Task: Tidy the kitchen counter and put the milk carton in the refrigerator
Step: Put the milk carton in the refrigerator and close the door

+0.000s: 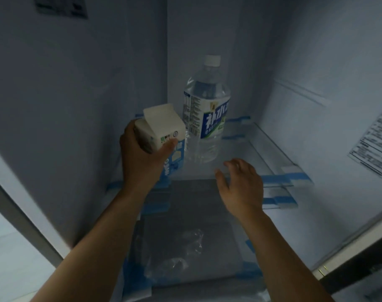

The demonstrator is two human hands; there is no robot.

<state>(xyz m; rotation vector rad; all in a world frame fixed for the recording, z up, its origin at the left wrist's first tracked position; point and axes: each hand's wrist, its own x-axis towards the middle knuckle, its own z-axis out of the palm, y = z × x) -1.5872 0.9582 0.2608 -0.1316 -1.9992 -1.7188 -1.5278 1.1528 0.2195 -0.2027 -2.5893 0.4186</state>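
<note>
Left thumb (169, 145) pressed flat across the near face of the milk carton (161, 129), with the remaining fingers curled round its left side and largely hidden behind it. The left hand (140, 159) thus gripped the carton at its upper body, just under the folded gable top. The carton stood tilted slightly to the left, at the left part of the glass shelf (240, 149) inside the refrigerator (76, 94). Whether its base touched the shelf could not be told.

Right fingers (231, 164) were loosely spread and gently bent, pinching nothing. The right hand (243, 184) hovered palm down over the near edge of the shelf, to the right of the carton and apart from it.

A clear water bottle (207, 114) with a white cap and a blue-and-white label stood upright on the shelf, just right of the carton and farther back. Blurring hid whether the two touched.

Blue tape (273, 178) lay on the shelf's edges and corners, and more strips showed on the lower levels. Below the forearms, a crumpled clear plastic film (185, 247) lay on a dark lower surface. A printed label (375, 144) was fixed to the right inner wall, and a second, darker label (61, 6) sat high on the left wall.
</note>
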